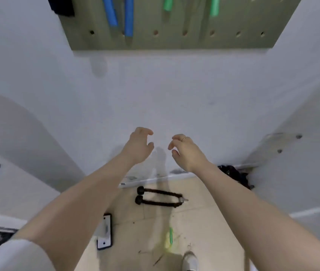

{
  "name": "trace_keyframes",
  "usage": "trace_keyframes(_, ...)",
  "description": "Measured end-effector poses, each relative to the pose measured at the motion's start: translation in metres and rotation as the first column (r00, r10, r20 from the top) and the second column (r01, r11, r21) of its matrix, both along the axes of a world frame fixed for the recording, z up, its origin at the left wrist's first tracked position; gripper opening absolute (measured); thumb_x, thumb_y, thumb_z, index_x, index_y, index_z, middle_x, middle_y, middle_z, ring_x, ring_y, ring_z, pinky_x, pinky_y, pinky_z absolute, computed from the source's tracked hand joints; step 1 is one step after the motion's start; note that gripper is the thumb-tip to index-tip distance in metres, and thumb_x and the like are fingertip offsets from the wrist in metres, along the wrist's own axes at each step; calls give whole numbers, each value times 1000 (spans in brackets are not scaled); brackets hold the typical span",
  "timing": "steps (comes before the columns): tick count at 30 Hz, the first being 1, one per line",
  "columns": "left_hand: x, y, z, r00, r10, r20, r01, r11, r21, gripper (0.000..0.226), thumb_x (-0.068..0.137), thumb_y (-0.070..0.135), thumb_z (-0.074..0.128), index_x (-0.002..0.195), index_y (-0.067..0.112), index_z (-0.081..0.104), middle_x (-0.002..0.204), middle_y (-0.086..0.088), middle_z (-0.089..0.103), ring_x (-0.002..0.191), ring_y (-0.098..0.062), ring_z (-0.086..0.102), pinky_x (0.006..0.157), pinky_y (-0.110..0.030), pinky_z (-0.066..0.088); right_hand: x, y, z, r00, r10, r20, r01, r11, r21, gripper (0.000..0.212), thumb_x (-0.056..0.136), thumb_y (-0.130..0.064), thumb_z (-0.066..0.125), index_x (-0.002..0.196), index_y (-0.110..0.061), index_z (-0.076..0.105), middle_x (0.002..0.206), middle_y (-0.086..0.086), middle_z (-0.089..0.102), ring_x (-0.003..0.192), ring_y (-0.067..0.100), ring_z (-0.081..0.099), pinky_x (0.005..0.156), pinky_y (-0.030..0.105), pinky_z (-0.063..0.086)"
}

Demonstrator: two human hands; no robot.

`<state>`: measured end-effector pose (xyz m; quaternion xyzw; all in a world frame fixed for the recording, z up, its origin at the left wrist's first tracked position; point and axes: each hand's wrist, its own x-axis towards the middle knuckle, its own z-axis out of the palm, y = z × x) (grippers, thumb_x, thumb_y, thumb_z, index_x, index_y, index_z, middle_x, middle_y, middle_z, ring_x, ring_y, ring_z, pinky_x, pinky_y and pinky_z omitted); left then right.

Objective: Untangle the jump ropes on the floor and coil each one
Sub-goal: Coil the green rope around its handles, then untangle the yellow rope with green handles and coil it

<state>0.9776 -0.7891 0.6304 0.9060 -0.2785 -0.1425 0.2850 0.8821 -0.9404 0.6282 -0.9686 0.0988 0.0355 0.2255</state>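
My left hand [138,146] and my right hand [184,151] are raised side by side in front of the white wall, fingers loosely curled, with nothing in either. On the pegboard [174,39] above hang a jump rope with blue handles [119,14] and one with green handles [214,6]. Down on the beige floor lies a pair of dark handles with black end caps [159,196], side by side near the wall. A green and yellow blurred thing [169,238] lies on the floor nearer to me; I cannot tell what it is.
A white and black rectangular device [105,232] lies on the floor at the left. A black bundle [235,176] sits in the corner at the right. My shoe [189,262] shows at the bottom. White walls close in on both sides.
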Motion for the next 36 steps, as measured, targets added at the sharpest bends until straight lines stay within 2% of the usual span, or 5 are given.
trace_keyframes(9, -59, 35, -235, 935, 136, -328, -51, 966, 254, 31, 86, 11, 47, 111, 1, 61, 97, -7, 59, 85, -26, 56, 74, -32, 44, -54, -5, -239, 868, 55, -494, -16, 996, 83, 27, 94, -15, 40, 108, -8, 62, 120, 15, 51, 115, 33, 48, 97, 37, 41)
trace_keyframes(23, -121, 30, -678, 851, 160, -501, 28, 937, 347, 27, 95, 17, 44, 117, 14, 58, 135, -6, 45, 116, -22, 50, 96, -31, 38, -125, -8, -698, 594, 101, -798, -13, 993, 116, 33, 98, -10, 33, 124, -3, 52, 126, 14, 54, 111, 27, 52, 83, 26, 37)
trace_keyframes(26, -112, 31, -732, 874, 147, -463, 34, 932, 360, 31, 95, 15, 42, 123, 10, 55, 135, -9, 44, 120, -24, 48, 94, -26, 35, -124, -5, -772, 610, 23, -792, 50, 996, 68, 28, 94, -15, 42, 114, -6, 58, 106, 10, 64, 87, 25, 56, 73, 28, 40)
trace_keyframes(30, -101, 24, -765, 896, 128, -426, 17, 947, 319, 33, 95, 12, 40, 126, 8, 53, 134, -8, 50, 120, -23, 49, 90, -22, 35, -133, 6, -815, 736, -239, -633, 319, 948, 14, 22, 94, -22, 46, 112, -9, 43, 79, 0, 50, 84, 29, 57, 69, 32, 41)
trace_keyframes(36, -105, 17, -732, 886, 59, -460, 49, 975, 219, 32, 95, 15, 44, 125, 8, 53, 129, -6, 55, 115, -20, 51, 83, -18, 34, -102, 21, -761, 806, -195, -559, 507, 715, 481, 27, 80, -11, 61, 87, -15, 36, 74, 4, 50, 65, 21, 53, 54, 28, 41)
